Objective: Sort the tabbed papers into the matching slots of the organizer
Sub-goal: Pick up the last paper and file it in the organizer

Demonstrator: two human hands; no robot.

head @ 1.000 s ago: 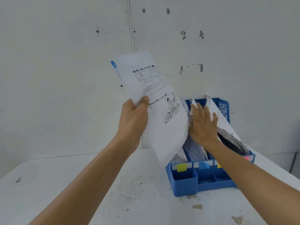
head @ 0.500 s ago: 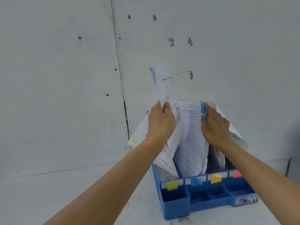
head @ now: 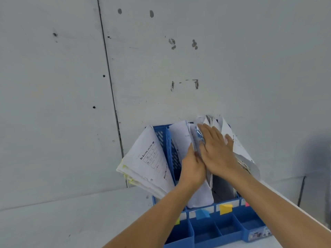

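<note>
The blue organizer (head: 222,228) stands on the table against the wall, its slots marked by a yellow-green tab (head: 177,221), a blue tab (head: 202,213), a yellow tab (head: 226,209) and a pink tab (head: 247,204). My left hand (head: 192,169) holds a white sheet (head: 200,196) down in the blue-tabbed slot; its fingers are hidden behind the paper. My right hand (head: 217,151) lies flat with straight fingers against the papers (head: 231,135) to the right, pressing them aside. A stack of printed papers (head: 146,161) leans out of the leftmost slot.
The white table (head: 71,221) spreads to the left of the organizer, and its right edge (head: 304,213) runs close beside the organizer. A grey wall (head: 161,68) rises directly behind. Small open compartments (head: 227,228) line the organizer's front.
My left hand has brought the raised sheet down from above the organizer into the blue-tabbed slot. My right hand stayed on the papers, now flat and overlapping my left hand.
</note>
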